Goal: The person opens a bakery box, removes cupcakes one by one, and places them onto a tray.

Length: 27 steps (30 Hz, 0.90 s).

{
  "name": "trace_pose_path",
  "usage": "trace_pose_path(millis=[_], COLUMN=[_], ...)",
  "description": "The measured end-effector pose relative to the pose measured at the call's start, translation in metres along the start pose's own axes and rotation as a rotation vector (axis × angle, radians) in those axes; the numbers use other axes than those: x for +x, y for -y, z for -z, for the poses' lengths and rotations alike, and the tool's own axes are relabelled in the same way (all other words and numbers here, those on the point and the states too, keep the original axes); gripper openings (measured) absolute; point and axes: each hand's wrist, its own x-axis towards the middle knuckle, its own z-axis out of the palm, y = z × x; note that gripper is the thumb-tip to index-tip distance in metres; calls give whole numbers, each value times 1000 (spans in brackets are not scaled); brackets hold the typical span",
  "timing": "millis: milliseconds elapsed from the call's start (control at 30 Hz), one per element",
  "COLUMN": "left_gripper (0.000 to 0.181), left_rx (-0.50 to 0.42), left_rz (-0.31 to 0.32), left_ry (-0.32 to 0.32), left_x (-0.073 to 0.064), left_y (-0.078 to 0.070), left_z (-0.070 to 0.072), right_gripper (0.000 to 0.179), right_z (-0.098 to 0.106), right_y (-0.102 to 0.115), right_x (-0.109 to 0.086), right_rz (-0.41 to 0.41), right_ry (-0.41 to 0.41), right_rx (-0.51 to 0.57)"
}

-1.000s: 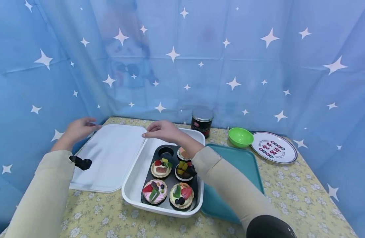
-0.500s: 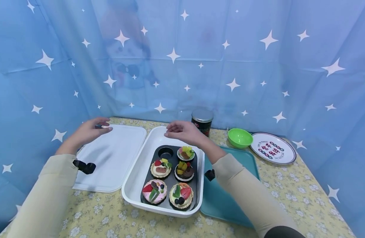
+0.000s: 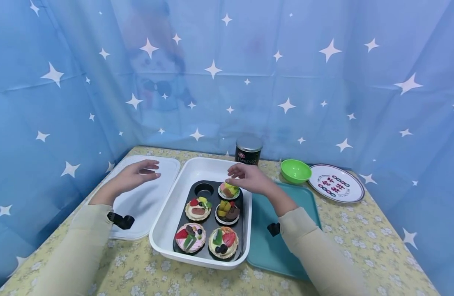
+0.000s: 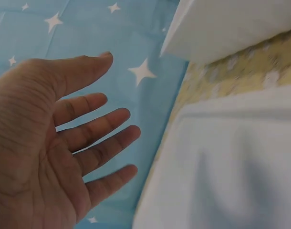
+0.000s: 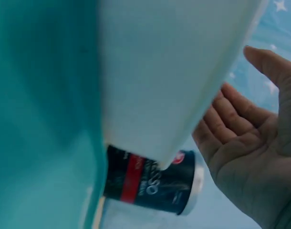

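When working about white tub (image 3: 167, 224), guide left hand (image 3: 134, 179) (loosely spread, empty, over lid (image 3: 145, 207) left of tub) and right hand (image 3: 252, 179) (relaxed, empty, near tub's far-right corner) clear of fruit tarts (image 3: 190, 238) inside.

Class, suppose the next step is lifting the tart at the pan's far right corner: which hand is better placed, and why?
Probably the right hand: empty and nearer that tart; the left hand hangs over the white panel.
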Motion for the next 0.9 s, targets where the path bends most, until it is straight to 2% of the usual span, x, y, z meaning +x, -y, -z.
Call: trace_pose_path(millis=[167,400,533,633,733,900], left_gripper=[73,74,74,73,73,71], left_rx=[-60,-191,-280,-348,-417,-472], left_rz=[15,-1,-7,-29,-65,-141], left_ry=[56,137,165,183,200,207], left_x=[5,5,2,1,2,5], left_y=[0,5,11,18,21,24], left_z=[-25,-53,-61,-65,-69,-76], right_gripper=[58,70,67,62,57,53], right_z=[-6,-18,-26,-30,-30,-32], right_y=[-14,-16,-16,-15,-13,-14], right_x=[-7,-10,-11,-11,-13,-14], right_rz=[4,28,74,89,74,46], right_ry=[38,71,48,32,27,15], right_rx=[-89,-230,-319,-344,-355,-385])
